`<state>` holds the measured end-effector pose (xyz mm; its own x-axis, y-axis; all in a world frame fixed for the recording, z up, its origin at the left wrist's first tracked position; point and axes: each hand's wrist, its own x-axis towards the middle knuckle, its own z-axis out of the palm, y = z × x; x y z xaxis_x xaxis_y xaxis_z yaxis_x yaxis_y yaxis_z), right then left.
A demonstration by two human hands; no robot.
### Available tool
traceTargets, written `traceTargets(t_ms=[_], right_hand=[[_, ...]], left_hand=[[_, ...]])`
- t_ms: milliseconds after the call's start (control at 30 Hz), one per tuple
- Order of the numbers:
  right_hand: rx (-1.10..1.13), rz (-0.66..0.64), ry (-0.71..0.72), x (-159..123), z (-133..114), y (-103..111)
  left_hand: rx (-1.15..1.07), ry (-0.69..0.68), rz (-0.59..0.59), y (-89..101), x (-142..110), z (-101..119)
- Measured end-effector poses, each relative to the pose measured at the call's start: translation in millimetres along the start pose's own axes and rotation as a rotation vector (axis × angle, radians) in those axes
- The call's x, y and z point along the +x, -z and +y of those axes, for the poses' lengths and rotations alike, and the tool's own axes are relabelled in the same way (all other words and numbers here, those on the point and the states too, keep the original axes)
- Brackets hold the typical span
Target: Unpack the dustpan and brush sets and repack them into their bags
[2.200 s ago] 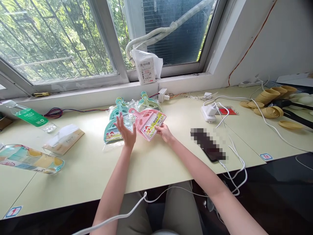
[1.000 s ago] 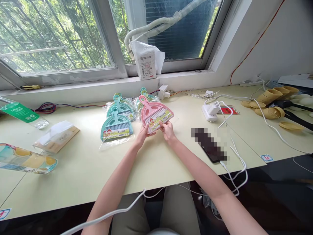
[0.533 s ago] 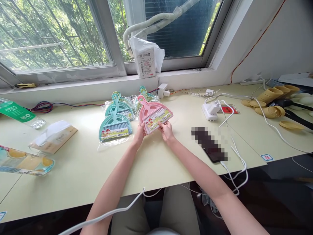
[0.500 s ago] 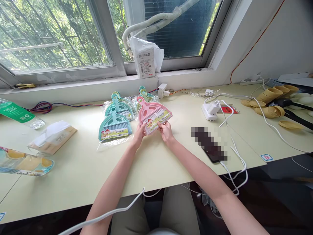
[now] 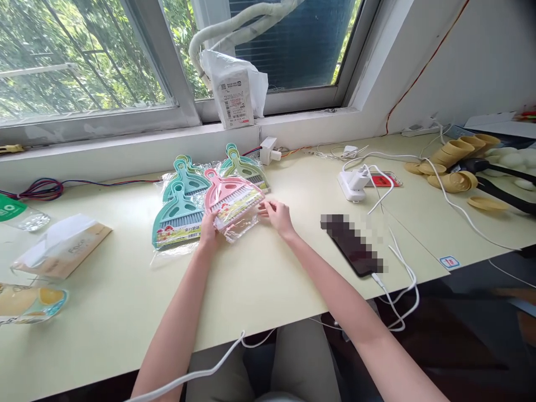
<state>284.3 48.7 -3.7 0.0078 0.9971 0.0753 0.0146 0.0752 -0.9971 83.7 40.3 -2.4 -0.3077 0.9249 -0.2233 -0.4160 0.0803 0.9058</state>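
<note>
A pink dustpan and brush set [image 5: 230,192] in clear wrapping is tilted over the other sets, a printed label across its lower part. My left hand [image 5: 209,228] grips its lower left corner, fingers closed. At its lower right end is my right hand [image 5: 278,218], thumb and fingers bent together; whether they pinch the clear film there cannot be made out. Just left lies a wrapped teal dustpan and brush set [image 5: 178,215]. Behind are a teal and green stack [image 5: 186,176] and another green and teal stack [image 5: 243,167], partly covered.
A phone [image 5: 354,245] on a white cable and a white charger [image 5: 352,184] are to the right. Farther right are tan cups [image 5: 456,153] and black-handled utensils [image 5: 502,192]. A tissue pack [image 5: 67,245] and bottle [image 5: 25,215] stand left. A wrapped box [image 5: 233,100] is on the sill.
The pink set has shifted left, onto the teal sets, with my left hand on it. My right hand has slid from its front edge to its right end. The view has turned slightly.
</note>
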Motion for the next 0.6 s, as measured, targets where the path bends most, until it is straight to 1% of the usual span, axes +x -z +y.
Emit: traceTargets(t_ms=[67,100,133,167,233,333,500,600], right_hand=[[-0.305,0.068,0.280,-2,-4,5],[-0.455,0.079,0.384,-3,-6,7],[-0.589,0.078,0.453,-3,-7,8],[-0.695,0.076,0.493,-3,-7,10],[-0.799,0.079,0.529,0,-5,13],[-0.754,0.116,0.527,7,0,16],[-0.512,0.146,0.498,12,-2,17],[-0.389,0.152,0.500,13,-2,17]], left_hand=[[-0.028,-0.012,0.031,4.8,4,4],[-0.027,-0.011,0.044,6.7,5,5],[-0.020,-0.009,0.047,8.1,6,6],[-0.010,-0.009,0.039,8.9,7,6],[0.000,-0.011,0.006,8.8,7,7],[0.002,-0.003,-0.047,6.5,7,6],[0.161,0.007,-0.268,6.1,5,5],[0.277,0.005,-0.351,7.9,3,4]])
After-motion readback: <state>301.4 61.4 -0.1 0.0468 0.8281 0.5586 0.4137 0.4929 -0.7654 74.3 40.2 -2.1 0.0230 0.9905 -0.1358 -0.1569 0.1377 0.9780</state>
